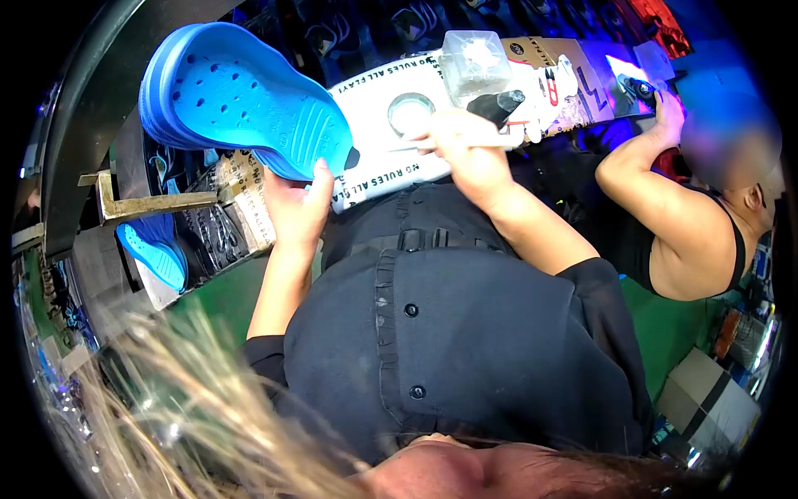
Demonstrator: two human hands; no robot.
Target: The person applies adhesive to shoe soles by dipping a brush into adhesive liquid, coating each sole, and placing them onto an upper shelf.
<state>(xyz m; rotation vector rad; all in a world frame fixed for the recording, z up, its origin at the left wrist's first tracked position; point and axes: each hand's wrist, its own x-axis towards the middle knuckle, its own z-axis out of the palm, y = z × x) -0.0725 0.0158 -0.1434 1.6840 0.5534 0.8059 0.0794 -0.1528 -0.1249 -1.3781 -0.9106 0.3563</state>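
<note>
My left hand point(301, 204) grips the heel end of a blue clog sole point(241, 100), its thumb on the inner face near a small dark patch at the edge. The sole is tilted up, footbed toward me. In my right hand point(465, 154) is a thin white brush-like tool point(490, 140), its tip pointing left toward the sole without visibly touching it. Just behind the right hand, a round clear dish point(411, 113) rests on the white printed sheet point(374, 125). A dark cone-shaped object point(496, 106) lies beside that hand.
A clear plastic container point(475, 66) stands behind the dish. Another blue sole point(154, 254) lies at the lower left, near a metal bracket point(154, 206). On the right, a co-worker's bent arm point(657, 170) reaches over the bench. A cardboard box point(694, 387) sits at the lower right.
</note>
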